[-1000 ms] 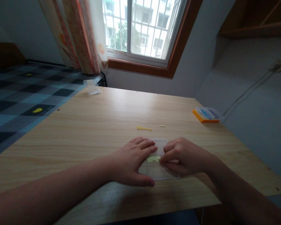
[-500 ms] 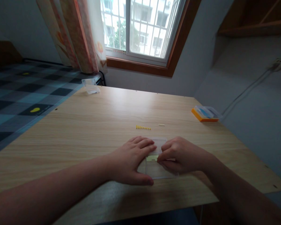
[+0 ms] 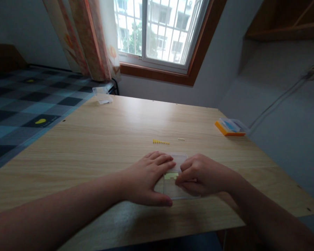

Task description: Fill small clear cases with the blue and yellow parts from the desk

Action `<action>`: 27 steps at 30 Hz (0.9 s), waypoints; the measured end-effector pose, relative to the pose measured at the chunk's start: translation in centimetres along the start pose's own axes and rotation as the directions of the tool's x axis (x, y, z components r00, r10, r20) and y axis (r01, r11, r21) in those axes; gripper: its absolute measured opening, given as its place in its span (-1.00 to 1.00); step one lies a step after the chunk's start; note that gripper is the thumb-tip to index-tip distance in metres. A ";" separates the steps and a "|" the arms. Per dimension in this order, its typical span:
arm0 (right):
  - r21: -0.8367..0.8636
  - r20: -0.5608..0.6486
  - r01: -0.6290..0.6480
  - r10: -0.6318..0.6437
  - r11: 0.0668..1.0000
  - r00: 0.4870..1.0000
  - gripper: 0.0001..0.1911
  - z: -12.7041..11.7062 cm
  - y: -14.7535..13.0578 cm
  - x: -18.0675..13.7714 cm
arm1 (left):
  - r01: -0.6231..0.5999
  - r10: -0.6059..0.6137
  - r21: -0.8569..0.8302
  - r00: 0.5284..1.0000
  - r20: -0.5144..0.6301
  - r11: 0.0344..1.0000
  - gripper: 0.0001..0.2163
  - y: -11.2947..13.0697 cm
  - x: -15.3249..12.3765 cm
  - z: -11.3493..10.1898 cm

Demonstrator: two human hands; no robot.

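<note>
A clear, open plastic box (image 3: 181, 193) lies flat on the table with its lid (image 3: 178, 158) folded back toward the far side. Inside it, along the hinge side, are pale yellow-green pieces (image 3: 169, 176). My left hand (image 3: 149, 177) rests at the box's left edge, fingers stretched out and thumb apart. Over the right part of the box, my right hand (image 3: 199, 174) has its thumb and fingertips pinched together at the end of the pale pieces. Whatever is between those fingertips is hidden. Beyond the box stand small yellow pieces (image 3: 161, 142) in a row, and a shorter row of whitish pieces (image 3: 181, 139).
An orange case with a clear lid (image 3: 230, 127) sits at the table's right edge. Another open clear box (image 3: 103, 97) stands at the far left corner. The wooden table (image 3: 94, 139) borders a checked bed (image 3: 42, 97) on the left and a wall on the right.
The view has shifted very slightly. Both hands keep nearly the same places, the left spread by the box and the right pinching over it.
</note>
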State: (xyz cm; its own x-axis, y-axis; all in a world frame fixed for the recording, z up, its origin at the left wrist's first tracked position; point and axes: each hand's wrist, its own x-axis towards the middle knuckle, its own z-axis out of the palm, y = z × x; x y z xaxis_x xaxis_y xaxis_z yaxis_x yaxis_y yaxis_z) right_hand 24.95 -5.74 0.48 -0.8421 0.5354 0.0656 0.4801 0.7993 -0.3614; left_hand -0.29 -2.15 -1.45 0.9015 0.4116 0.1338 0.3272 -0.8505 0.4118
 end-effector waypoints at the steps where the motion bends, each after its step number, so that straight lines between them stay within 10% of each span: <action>1: -0.008 -0.001 -0.002 0.002 1.000 1.000 -0.80 0.0 0.0 0.0 | -0.001 0.001 0.002 1.000 0.001 1.000 -0.14 0.0 0.0 0.0; 21: -0.012 -0.009 -0.017 0.017 1.000 1.000 -0.82 -0.2 -0.1 0.1 | -0.003 0.003 0.019 1.000 0.011 1.000 -0.13 0.0 0.0 0.0; 27: 0.055 -0.369 0.054 -0.031 0.997 0.929 -0.85 -1.3 1.0 -0.4 | -0.015 0.015 0.019 1.000 -0.002 1.000 -0.12 -0.2 -0.1 0.2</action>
State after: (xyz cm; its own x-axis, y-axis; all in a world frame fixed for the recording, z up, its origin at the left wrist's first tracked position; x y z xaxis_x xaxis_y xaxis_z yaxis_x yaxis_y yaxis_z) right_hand 26.13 -4.76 1.32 -0.7062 0.5736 0.4150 0.4195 0.8112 -0.4074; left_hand -0.39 -2.10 -1.70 0.9057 0.3996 0.1416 0.3193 -0.8626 0.3923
